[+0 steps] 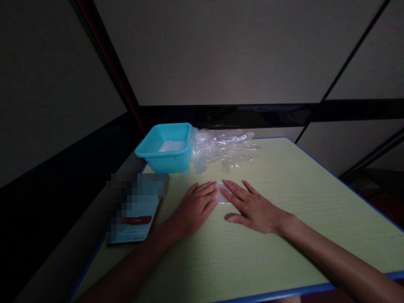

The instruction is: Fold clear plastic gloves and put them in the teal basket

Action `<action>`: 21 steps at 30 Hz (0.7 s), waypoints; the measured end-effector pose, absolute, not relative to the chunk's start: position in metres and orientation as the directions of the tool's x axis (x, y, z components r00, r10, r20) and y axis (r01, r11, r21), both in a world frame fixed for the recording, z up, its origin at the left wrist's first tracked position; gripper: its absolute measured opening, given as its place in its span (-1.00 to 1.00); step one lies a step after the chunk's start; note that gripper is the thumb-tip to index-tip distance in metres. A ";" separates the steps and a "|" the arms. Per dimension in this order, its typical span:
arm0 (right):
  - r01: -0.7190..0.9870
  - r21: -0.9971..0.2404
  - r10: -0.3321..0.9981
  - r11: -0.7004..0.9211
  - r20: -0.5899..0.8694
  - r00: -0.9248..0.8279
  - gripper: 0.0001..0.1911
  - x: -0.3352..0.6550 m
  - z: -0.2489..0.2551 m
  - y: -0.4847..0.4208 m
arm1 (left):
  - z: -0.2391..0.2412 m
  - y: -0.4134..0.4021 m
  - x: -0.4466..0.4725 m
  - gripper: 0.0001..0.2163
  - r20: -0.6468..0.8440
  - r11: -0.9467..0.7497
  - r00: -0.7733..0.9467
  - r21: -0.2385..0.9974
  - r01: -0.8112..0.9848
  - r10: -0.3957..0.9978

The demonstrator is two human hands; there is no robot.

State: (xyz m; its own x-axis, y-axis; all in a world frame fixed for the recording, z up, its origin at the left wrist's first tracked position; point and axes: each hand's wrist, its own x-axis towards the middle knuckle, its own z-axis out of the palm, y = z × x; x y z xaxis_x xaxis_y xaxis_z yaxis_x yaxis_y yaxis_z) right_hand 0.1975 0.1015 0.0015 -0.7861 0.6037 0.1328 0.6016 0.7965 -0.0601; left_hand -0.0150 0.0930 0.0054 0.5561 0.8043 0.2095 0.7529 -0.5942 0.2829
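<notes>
My left hand [196,205] lies flat on the pale green table [284,189], fingers stretched out toward the middle. My right hand [249,206] also lies flat, fingers spread, its fingertips almost meeting those of the left. Between and under the fingertips of both hands is a small clear plastic piece [223,196], pressed flat on the tabletop. Neither hand grips anything.
A turquoise plastic tub [166,158] with something pale inside stands at the back left. Beside it lies a heap of clear plastic gloves [225,147]. A flat blue-and-white pack [134,216] lies at the table's left edge. Dark partition walls close in behind.
</notes>
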 end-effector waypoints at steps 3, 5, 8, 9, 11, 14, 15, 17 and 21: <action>0.601 -0.054 0.603 0.797 0.131 -0.787 -0.28 0.198 0.001 0.102 | 0.004 0.097 -0.007 -0.75 0.304 -0.542 0.457 0.323 0.776 0.836; 0.605 -0.046 0.605 0.795 0.119 -0.787 -0.28 0.197 0.001 0.101 | 0.004 0.099 -0.004 -0.82 0.341 -0.543 0.440 0.320 0.776 0.831; 0.607 -0.041 0.607 0.794 0.104 -0.788 -0.28 0.197 0.002 0.101 | 0.003 0.099 -0.004 -0.84 0.351 -0.552 0.446 0.309 0.775 0.823; 0.607 -0.042 0.608 0.793 0.104 -0.787 -0.27 0.197 0.002 0.101 | 0.004 0.099 -0.004 -0.84 0.347 -0.546 0.442 0.310 0.778 0.827; 0.607 -0.046 0.608 0.793 0.108 -0.786 -0.28 0.197 0.001 0.101 | 0.004 0.099 -0.006 -0.83 0.329 -0.529 0.431 0.322 0.785 0.840; 0.610 -0.057 0.612 0.790 0.100 -0.784 -0.28 0.197 0.001 0.101 | 0.003 0.099 -0.007 -0.82 0.301 -0.505 0.417 0.344 0.792 0.858; 0.611 -0.061 0.614 0.790 0.093 -0.784 -0.27 0.197 0.002 0.102 | 0.003 0.100 -0.008 -0.82 0.295 -0.499 0.413 0.349 0.793 0.862; 0.612 -0.071 0.616 0.788 0.082 -0.784 -0.27 0.198 0.002 0.102 | 0.002 0.101 -0.008 -0.80 0.282 -0.491 0.410 0.356 0.795 0.867; 0.612 -0.089 0.618 0.786 0.073 -0.783 -0.25 0.201 0.004 0.102 | 0.002 0.101 -0.009 -0.78 0.244 -0.459 0.393 0.360 0.812 0.886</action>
State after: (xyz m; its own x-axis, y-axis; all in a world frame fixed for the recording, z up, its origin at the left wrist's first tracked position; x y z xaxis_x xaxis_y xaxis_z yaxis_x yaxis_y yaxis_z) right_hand 0.2009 0.1023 0.0043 -0.7831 0.6175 0.0732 0.6116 0.7862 -0.0886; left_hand -0.0087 0.1014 0.0019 0.3933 0.8864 0.2440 0.8122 -0.4594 0.3597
